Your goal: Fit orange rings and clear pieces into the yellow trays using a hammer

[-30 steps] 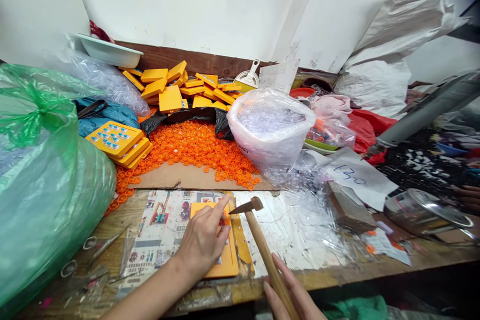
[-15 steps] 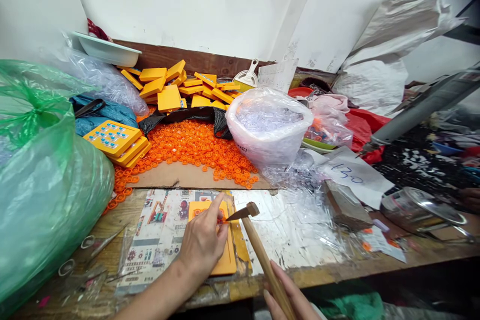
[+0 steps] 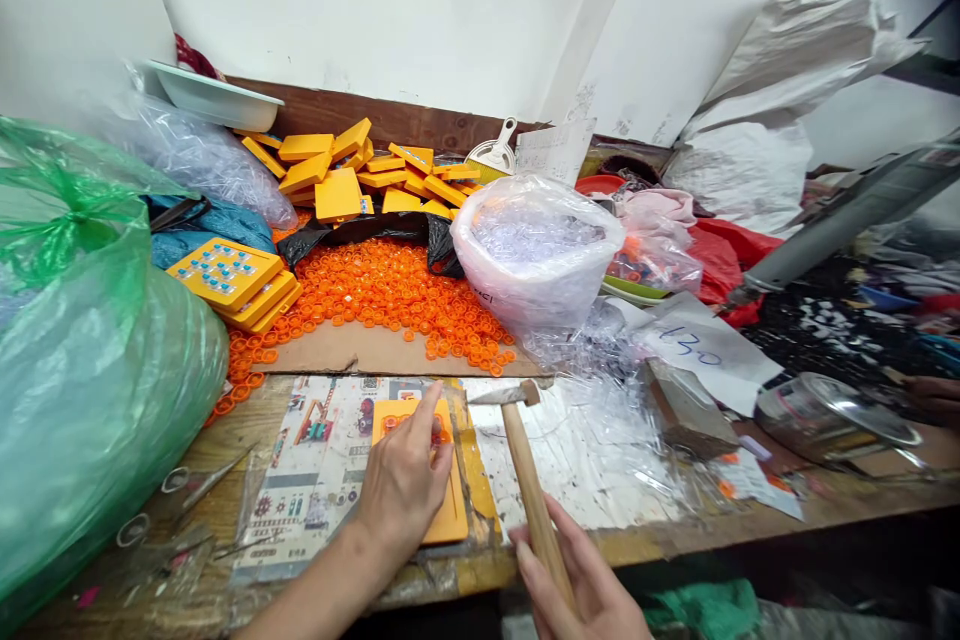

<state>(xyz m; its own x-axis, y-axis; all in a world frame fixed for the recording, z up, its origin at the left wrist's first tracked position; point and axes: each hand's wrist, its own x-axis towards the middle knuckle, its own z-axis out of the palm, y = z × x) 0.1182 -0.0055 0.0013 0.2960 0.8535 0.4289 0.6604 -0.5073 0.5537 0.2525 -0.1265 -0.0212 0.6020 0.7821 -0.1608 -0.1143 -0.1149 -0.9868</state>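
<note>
My left hand (image 3: 405,480) lies on an orange plastic tile (image 3: 442,510) at the bench's near edge, its index finger stretched out over small orange rings on the tile. My right hand (image 3: 577,585) is wrapped round the wooden handle of a small hammer (image 3: 525,480). The hammer's metal head (image 3: 504,394) hangs just right of that fingertip, a little above the bench.
A heap of orange rings (image 3: 390,295) lies on cardboard behind the tile. Behind it are loose yellow tiles (image 3: 352,175) and a stack of yellow tiles with blue studs (image 3: 232,280). A big green bag (image 3: 82,340) fills the left; a white bag of clear parts (image 3: 536,250) and a metal lid (image 3: 832,415) sit right.
The hammer head has risen slightly and swung level, away from the tile. My left hand has stayed on the tile; the view has shifted a little.
</note>
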